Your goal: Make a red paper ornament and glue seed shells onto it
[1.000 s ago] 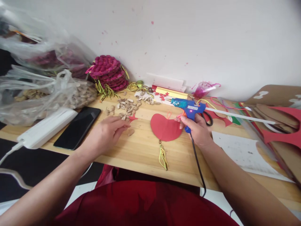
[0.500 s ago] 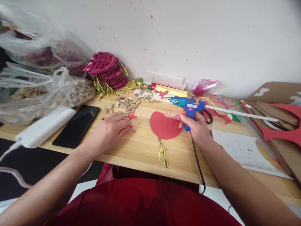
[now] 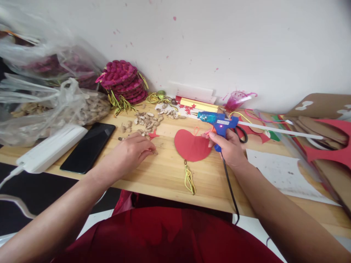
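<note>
My right hand [image 3: 229,149] grips a blue glue gun [image 3: 218,122] by its handle, the nozzle pointing left above the table. Just left of it lies a red apple-shaped paper cutout [image 3: 190,146] with a yellow-green thread tassel [image 3: 189,179] hanging toward me. My left hand [image 3: 130,153] rests palm down on the wooden table [image 3: 164,171], fingers curled and pinched on a small shell at the fingertips. A small red paper star [image 3: 153,134] and a scatter of pistachio shells [image 3: 146,122] lie just beyond that hand.
A black phone [image 3: 89,147] and a white power strip [image 3: 49,148] lie left. Plastic bags of shells [image 3: 55,106] and a stack of magenta shell ornaments [image 3: 122,81] sit at the back left. Scissors [image 3: 242,133], white paper [image 3: 285,175] and red cardboard cutouts [image 3: 326,146] lie right.
My left hand slid a little right along the table and flattened over a shell. The right hand and glue gun stayed almost still.
</note>
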{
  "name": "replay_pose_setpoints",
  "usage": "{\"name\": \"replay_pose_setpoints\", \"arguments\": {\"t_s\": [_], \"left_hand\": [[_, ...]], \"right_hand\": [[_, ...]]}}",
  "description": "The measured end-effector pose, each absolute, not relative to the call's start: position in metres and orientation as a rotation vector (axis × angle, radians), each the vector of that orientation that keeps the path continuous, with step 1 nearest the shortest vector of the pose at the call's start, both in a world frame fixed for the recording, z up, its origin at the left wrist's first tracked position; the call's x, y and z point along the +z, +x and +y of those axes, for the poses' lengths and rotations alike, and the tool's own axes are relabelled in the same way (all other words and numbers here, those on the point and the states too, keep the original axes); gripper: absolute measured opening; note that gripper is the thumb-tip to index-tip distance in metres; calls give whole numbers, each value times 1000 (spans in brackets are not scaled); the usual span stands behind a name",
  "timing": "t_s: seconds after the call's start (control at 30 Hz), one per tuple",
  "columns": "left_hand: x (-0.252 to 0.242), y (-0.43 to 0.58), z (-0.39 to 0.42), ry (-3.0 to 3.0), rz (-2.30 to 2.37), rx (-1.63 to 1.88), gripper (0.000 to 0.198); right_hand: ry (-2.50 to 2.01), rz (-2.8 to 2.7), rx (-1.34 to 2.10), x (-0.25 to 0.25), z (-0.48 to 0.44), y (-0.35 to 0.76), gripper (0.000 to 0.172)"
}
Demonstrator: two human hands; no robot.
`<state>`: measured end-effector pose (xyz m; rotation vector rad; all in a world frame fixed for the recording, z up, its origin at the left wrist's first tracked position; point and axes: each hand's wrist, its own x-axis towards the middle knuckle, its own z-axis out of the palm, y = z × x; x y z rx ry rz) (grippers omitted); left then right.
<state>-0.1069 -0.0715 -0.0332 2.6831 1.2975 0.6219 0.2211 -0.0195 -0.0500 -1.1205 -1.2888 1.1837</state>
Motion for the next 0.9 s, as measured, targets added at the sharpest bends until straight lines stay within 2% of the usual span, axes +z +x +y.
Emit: {"name": "replay_pose_setpoints", "arguments": {"t_s": [0.4,0.6,0.7,0.83,0.9], "left_hand": [[-31,-101,-69,2699,1346,492,22],[-28,-77,-68,2622,1260,648,14],[-28,-53,-64,2609,1155,621,17],[-31,-28,-56,2598,1210,570,4],[-33,-23,-55,2620,1209,562,5]], "right_hand": [[-1156,-1283,1164,-49,-21,220,22],[-1186,-1259,1173,-50,-19,222,23],[-1188,-1231,1164,-53,-18,224,24],[-1212,-1246,1148,-56,-17,226,27],[-1227,-1250,1146,-56,-17,225,30]]}}
